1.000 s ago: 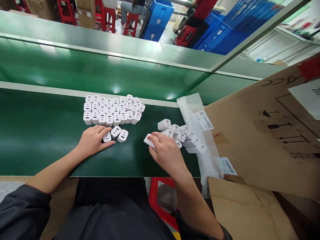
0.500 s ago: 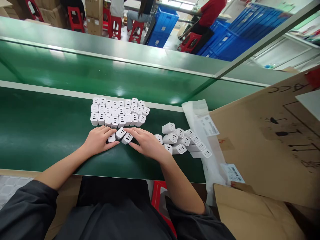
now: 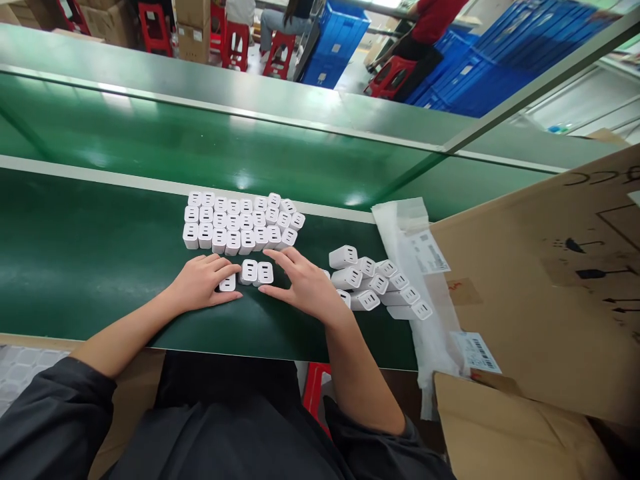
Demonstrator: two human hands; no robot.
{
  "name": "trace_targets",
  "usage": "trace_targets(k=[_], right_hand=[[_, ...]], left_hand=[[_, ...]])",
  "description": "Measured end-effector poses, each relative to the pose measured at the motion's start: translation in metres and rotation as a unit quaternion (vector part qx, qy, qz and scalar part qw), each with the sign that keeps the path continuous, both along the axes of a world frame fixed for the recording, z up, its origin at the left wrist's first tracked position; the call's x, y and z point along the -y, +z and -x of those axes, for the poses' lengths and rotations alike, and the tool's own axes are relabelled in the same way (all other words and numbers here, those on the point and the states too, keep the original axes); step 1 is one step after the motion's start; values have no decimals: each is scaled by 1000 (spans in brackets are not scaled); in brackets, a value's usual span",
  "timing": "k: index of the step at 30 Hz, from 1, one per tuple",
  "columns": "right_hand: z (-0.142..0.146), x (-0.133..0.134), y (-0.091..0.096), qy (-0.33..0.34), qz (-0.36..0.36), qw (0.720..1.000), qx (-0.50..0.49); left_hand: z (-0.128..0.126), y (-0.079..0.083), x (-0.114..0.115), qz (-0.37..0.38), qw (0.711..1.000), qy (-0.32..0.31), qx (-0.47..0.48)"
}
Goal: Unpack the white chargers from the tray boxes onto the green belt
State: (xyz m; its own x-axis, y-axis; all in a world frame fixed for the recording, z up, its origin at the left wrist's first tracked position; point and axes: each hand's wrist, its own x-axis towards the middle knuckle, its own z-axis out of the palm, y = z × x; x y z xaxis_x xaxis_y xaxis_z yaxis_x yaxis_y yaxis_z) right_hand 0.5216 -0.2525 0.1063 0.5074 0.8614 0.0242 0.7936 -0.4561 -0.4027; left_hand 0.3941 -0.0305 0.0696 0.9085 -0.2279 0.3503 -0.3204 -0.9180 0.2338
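A white charger with port slots [image 3: 227, 284] stands between the thumb and fingers of my left hand [image 3: 200, 283], which is closed around it. Just right of it, two more white chargers [image 3: 257, 272] stand upright side by side. My right hand [image 3: 307, 283] is beside that pair, thumb and fingers spread, with a gap to the nearest charger. Beyond both hands, a block of several white chargers [image 3: 233, 221] stands in rows, its right end uneven. To the right of my right hand, several chargers [image 3: 367, 280] lie tilted in a loose group, partly hidden by my wrist.
The green work surface [image 3: 90, 267] has a raised green panel [image 3: 300, 153] behind it. On the right lie white foam wrapping [image 3: 400, 213] and a large cardboard box [image 3: 540, 293]. Blue crates [image 3: 340, 33], red stools [image 3: 235, 47] and other people are in the background.
Two tilted chargers between my hands now stand upright side by side. My right hand has opened and drawn back slightly to the right. My left hand stays around its charger.
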Motion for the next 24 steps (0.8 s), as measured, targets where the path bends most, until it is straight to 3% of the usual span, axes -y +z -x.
trace_targets(k=[5, 9, 14, 24], right_hand=[[-12, -12, -12, 100, -47, 991, -76], [-8, -16, -26, 142, -94, 978, -118], [-7, -11, -31, 166, -113, 972, -123], [-13, -1, -21, 162, -60, 978, -118]], left_hand=[[-2, -1, 0, 12, 1000, 22, -2], [-3, -2, -1, 16, 1000, 13, -18], [-3, -1, -3, 2, 1000, -5, -29], [-5, 16, -10, -1, 998, -34, -53]])
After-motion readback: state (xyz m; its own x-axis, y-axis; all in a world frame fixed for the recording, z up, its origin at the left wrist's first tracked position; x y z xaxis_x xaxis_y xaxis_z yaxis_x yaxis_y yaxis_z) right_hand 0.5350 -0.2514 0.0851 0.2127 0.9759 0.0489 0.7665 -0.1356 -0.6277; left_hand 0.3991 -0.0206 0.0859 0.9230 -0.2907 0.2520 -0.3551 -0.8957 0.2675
